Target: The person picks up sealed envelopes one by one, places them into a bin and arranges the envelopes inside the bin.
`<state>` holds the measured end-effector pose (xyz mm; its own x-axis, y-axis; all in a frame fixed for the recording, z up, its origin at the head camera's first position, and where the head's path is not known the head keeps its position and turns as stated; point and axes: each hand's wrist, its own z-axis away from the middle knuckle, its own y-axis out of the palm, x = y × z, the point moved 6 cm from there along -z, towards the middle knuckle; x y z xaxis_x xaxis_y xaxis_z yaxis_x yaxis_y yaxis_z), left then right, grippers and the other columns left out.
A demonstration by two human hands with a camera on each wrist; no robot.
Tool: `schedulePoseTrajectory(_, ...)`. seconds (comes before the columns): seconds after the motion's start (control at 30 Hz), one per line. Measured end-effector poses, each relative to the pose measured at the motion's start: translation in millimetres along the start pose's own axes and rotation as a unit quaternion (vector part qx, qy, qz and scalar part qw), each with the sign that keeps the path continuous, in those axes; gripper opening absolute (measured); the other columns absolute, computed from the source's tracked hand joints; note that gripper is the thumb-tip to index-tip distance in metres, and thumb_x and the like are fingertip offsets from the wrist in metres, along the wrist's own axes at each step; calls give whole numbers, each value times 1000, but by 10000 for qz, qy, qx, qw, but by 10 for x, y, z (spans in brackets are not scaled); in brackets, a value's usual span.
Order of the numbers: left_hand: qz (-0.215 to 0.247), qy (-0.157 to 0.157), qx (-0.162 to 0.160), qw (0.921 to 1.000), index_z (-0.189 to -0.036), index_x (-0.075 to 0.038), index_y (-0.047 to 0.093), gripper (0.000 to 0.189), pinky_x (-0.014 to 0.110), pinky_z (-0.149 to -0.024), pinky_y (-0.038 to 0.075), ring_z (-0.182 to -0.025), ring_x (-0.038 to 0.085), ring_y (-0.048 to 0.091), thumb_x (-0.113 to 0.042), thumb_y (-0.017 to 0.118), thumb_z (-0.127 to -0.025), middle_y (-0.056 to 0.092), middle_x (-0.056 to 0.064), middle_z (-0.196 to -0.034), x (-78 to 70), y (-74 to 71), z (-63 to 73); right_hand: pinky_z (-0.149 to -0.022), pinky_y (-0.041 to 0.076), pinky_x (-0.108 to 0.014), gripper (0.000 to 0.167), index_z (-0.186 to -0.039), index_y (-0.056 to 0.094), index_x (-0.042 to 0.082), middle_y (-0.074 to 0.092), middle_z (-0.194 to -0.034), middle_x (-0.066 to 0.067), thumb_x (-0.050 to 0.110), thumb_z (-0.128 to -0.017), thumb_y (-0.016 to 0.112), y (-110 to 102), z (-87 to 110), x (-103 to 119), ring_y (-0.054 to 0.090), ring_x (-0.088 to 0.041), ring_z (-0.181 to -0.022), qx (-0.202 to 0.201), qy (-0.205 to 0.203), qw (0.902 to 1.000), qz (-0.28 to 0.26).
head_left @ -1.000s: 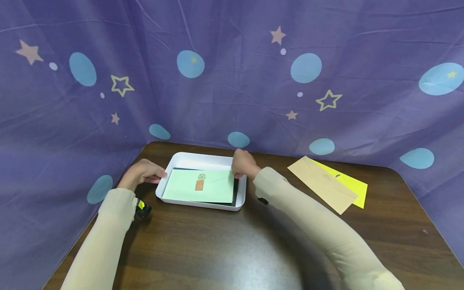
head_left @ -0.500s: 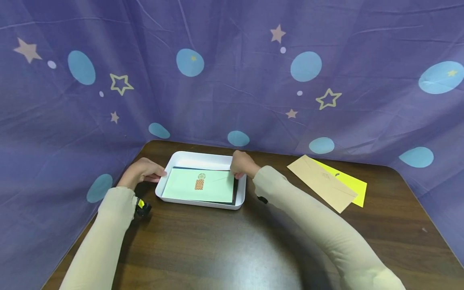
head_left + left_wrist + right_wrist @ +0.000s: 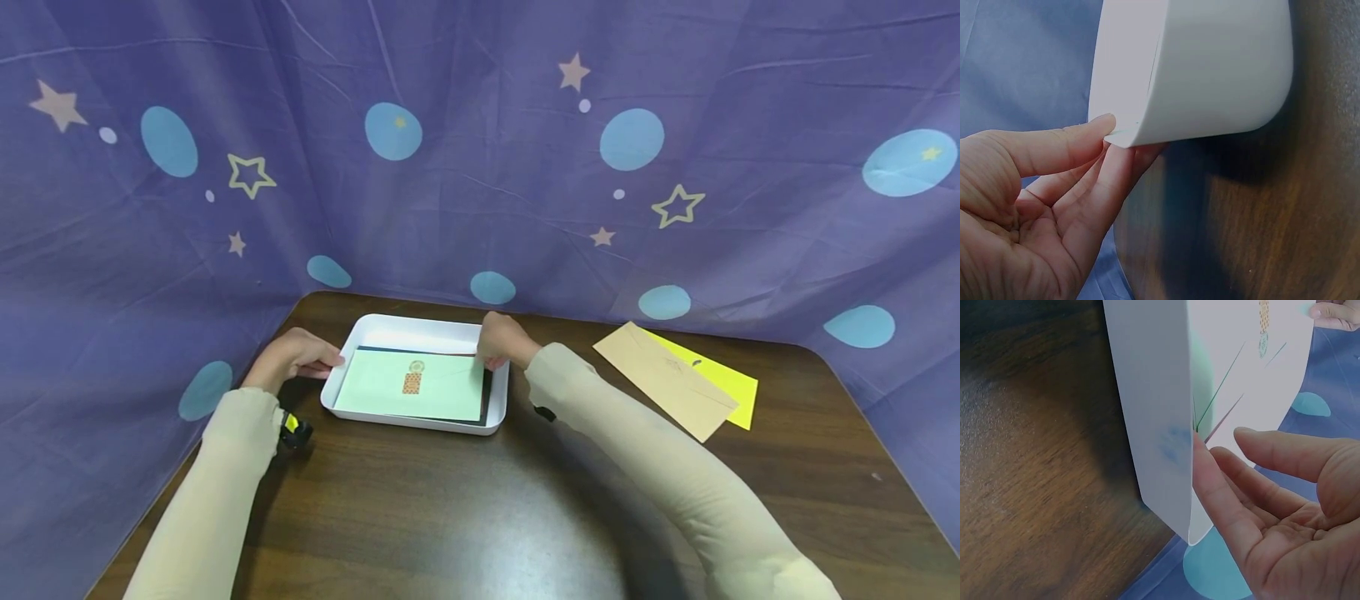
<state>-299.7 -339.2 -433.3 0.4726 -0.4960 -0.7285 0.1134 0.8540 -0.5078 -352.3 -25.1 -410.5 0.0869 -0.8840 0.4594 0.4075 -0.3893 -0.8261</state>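
A white tray (image 3: pixel 420 327) on the table holds a stack of envelopes, a mint green envelope (image 3: pixel 375 385) on top. This one bears an orange patterned strip and a round seal. Dark and reddish edges of others peek out beneath it. My left hand (image 3: pixel 306 354) pinches the tray's left rim, thumb on the inner side and fingers under the lip, as the left wrist view shows. At the tray's right end, my right hand (image 3: pixel 504 340) reaches over the rim. In the right wrist view its fingers (image 3: pixel 1216 487) extend inside against the envelopes' edge, the thumb held apart from them.
A tan envelope (image 3: pixel 663 379) lies partly over a yellow envelope (image 3: pixel 738 392) on the right of the brown wooden table (image 3: pixel 450 517). A purple curtain (image 3: pixel 480 167) with stars and blue ovals hangs behind and at the left side.
The mint envelope's back right corner sits slightly lower, and a thin reddish edge shows behind it. Both hands have stayed almost in place.
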Motion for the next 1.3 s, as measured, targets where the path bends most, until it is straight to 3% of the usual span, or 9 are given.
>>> schedulePoseTrajectory(0.3,39,-22,58,10000,-126,15,61,41,20,-63,60,-61,4,64,-3,72,-91,66,-3,-71,14,3,-7,-67,65,-31,11,-76,74,-1,76,-74,-14,-6,-84,68,-40,-12,-61,68,-17,-56,-142,29,9998,-168)
schedulePoseTrajectory(0.53,120,-71,30,9999,-126,15,61,41,20,-62,60,-61,5,64,-2,72,-91,66,-3,-70,29,11,-24,-78,65,-38,24,-63,59,5,67,-68,-9,-9,-82,60,-83,64,-112,62,-14,-56,-94,-221,9977,-638)
schedulePoseTrajectory(0.7,113,-42,66,9999,-126,15,61,40,20,-63,60,-62,4,64,-3,72,-92,66,-3,-70,32,13,-26,-84,65,-44,13,-83,72,-6,73,-85,-18,-4,-91,62,-141,214,-160,73,-25,-72,-29,-730,9899,-1214)
schedulePoseTrajectory(0.83,127,-31,103,9999,-127,16,60,41,19,-63,60,-62,4,64,-3,72,-92,66,-3,-70,42,8,-32,-83,65,-43,16,-101,74,-9,75,-95,-23,0,-94,64,-186,292,-211,76,-30,-83,-11,-1030,9845,-1420)
schedulePoseTrajectory(0.97,123,-43,97,9999,-127,15,61,41,20,-63,60,-61,4,64,-3,72,-92,67,-3,-71,40,5,-22,-83,65,-44,16,-102,74,-9,75,-92,-22,3,-94,66,-246,342,-267,75,-31,-83,-49,-1141,9812,-1555)
schedulePoseTrajectory(1.17,107,-36,78,9999,-126,15,62,42,20,-64,61,-63,5,65,-4,74,-91,68,-2,-73,40,-7,-27,-73,65,-34,18,-106,74,-9,75,-92,-21,4,-95,67,-395,413,-393,75,-35,-87,-66,-1162,9735,-1968)
schedulePoseTrajectory(1.3,172,-29,124,9998,-119,14,66,36,20,-64,61,-63,6,66,-3,76,-89,68,0,-73,38,-21,-21,-70,64,-30,19,-108,73,-10,75,-91,-20,3,-95,67,-525,482,-520,75,-28,-80,-127,-1115,9668,-2296)
